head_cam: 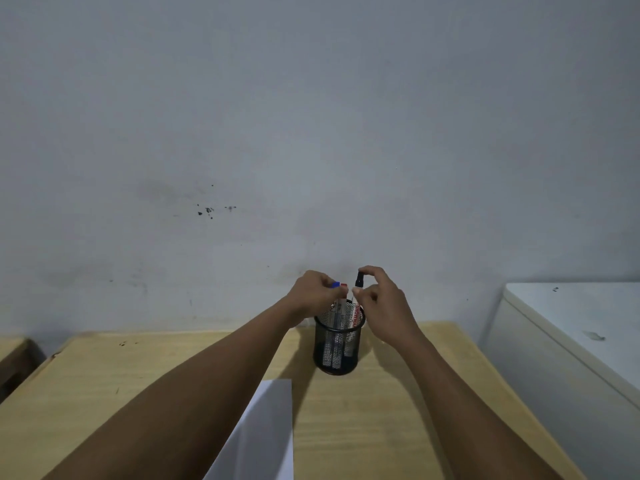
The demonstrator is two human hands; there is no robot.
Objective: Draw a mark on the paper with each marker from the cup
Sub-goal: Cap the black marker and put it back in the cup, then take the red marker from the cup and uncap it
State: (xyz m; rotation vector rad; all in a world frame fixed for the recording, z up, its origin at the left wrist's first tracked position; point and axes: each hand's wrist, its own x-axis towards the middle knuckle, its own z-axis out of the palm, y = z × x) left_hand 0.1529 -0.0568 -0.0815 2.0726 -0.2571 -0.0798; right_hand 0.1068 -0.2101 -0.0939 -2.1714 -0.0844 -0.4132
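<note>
A black mesh cup (pixel 337 344) stands on the wooden table (pixel 374 410) near its far edge and holds three markers. My right hand (pixel 379 299) pinches the black-capped marker (pixel 358 281) by its top, above the cup's rim. My left hand (pixel 313 292) touches the tops of the blue-capped marker (pixel 335 284) and the red-capped marker (pixel 343 285), which stand in the cup. A white sheet of paper (pixel 263 434) lies on the table in front of the cup, partly hidden under my left forearm.
A grey wall (pixel 311 133) rises right behind the table. A white cabinet top (pixel 581 320) stands to the right of the table. Another wooden surface (pixel 14 355) shows at the left edge.
</note>
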